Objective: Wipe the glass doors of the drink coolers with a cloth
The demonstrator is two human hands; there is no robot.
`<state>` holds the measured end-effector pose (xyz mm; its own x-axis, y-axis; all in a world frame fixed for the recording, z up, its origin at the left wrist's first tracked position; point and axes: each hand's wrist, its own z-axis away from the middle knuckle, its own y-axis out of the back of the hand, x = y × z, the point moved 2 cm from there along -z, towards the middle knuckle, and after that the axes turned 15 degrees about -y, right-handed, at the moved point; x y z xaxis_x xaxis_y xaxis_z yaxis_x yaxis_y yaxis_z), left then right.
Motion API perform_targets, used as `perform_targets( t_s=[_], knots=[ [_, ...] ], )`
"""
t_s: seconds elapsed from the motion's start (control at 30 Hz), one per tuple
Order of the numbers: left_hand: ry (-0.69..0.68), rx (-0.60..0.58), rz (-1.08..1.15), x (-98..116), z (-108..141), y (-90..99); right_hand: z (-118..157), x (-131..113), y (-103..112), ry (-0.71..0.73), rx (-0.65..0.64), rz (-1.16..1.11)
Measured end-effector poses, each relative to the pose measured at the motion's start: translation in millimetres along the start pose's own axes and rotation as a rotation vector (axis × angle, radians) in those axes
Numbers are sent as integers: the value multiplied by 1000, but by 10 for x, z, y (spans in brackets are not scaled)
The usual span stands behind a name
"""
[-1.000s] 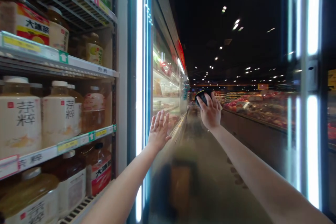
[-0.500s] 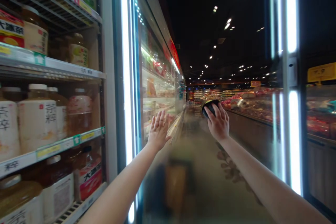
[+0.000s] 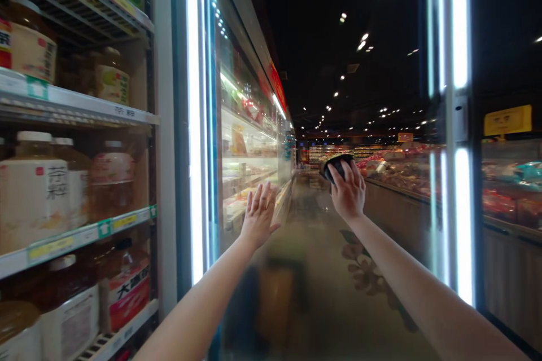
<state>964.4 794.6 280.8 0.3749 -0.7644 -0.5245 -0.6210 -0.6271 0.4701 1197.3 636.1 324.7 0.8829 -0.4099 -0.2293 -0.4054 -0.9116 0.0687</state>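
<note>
A glass door stands in front of me, framed by a lit strip [image 3: 195, 124] on its left and another lit strip [image 3: 462, 225] on its right. My left hand [image 3: 259, 217] lies flat on the glass, fingers stretched out and holding nothing. To its right, at a similar height, my right hand [image 3: 349, 190] has its fingers over a black rounded pad [image 3: 337, 167] and presses it to the glass. The pad's exact kind does not show, and the hand covers part of it.
At the left, fridge shelves [image 3: 88, 231] carry several tea bottles [image 3: 36, 192]. Through the glass appear a lit display fridge [image 3: 249, 146], a floor [image 3: 322, 304] with a flower pattern, and stands of packaged goods [image 3: 410, 172]. A yellow sign [image 3: 508, 120] stands at the right.
The shelves and door frame have shifted left in view. The right hand and pad sit slightly further left and higher; the left hand remains spread on the glass.
</note>
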Motion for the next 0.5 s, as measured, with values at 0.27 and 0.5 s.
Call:
perform_targets(
  t_s=[0.27,0.5],
  knots=[
    [-59,15,39,162,-189,-79,488,-192,-6,494,-198,-17],
    [-125,31,47,233,-280,-56,10,650,137,-105,35,14]
  ],
)
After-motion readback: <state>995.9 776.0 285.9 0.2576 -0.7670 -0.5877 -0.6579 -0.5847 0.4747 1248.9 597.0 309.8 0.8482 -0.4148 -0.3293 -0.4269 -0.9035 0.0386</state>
